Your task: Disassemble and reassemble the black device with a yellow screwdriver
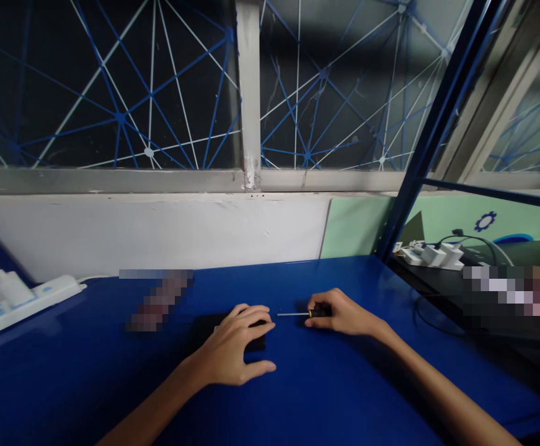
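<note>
My right hand (346,314) is closed around the dark handle of a screwdriver (294,314). A yellow ring shows at the front of the handle, and the thin metal shaft points left, roughly level with the table. One or two tiny dark specks (279,310) lie by its tip; they are too small to name. Over a flat black object (256,344), my left hand (232,347) is spread, palm down, with the thumb held away from the fingers. Most of that object is hidden under the hand, so its kind is unclear. A short gap separates the screwdriver tip from my left fingertips.
Both hands are above a blue table (325,396). A white power strip (51,291) with a plug lies at the left edge; another (437,255) stands at the right beyond a blue metal post (409,179). Blurred patches hide parts at left and right. Wall and windows bound the back.
</note>
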Demonstrator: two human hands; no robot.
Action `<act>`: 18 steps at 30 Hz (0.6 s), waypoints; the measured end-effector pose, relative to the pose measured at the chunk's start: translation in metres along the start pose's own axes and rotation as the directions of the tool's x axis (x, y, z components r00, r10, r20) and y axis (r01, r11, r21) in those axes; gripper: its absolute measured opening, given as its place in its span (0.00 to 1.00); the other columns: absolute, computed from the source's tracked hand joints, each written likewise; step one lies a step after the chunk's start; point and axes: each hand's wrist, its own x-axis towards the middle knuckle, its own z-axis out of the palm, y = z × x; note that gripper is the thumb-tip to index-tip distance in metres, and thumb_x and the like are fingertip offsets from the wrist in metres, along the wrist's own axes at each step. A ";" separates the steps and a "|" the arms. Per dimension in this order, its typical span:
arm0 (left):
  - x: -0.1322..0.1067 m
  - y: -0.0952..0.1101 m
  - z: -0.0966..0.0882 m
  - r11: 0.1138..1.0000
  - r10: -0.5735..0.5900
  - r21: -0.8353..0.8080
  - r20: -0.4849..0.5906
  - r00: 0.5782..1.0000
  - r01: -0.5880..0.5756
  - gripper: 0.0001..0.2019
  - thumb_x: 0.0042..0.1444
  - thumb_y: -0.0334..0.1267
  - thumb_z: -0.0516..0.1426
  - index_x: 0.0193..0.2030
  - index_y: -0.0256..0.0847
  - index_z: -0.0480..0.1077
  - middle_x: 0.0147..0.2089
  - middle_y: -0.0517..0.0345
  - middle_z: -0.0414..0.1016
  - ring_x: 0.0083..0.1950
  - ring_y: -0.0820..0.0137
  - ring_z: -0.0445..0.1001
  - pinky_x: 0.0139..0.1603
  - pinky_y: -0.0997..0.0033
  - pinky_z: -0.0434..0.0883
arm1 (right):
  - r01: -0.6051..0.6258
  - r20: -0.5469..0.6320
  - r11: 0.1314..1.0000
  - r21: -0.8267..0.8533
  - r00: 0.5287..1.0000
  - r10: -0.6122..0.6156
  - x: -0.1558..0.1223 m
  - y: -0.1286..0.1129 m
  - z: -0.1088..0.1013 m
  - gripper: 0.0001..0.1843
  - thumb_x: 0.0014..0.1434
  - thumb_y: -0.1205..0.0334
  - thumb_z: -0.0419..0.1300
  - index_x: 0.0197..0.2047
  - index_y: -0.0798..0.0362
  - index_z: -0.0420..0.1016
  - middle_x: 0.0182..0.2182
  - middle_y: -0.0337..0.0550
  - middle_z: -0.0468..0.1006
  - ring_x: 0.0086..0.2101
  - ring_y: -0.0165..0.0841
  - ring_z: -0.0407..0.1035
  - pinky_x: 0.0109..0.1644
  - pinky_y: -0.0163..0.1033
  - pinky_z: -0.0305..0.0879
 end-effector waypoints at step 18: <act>-0.002 -0.008 0.008 0.986 -0.127 0.087 -0.146 0.981 0.141 0.28 0.56 0.56 0.57 0.61 0.45 0.65 0.58 0.47 0.69 0.56 0.52 0.68 0.54 0.46 0.65 | -0.032 -0.047 0.996 -0.084 0.999 0.028 -0.002 0.007 -0.010 0.14 0.58 0.50 0.61 0.34 0.54 0.74 0.23 0.35 0.70 0.23 0.26 0.59 0.27 0.33 0.50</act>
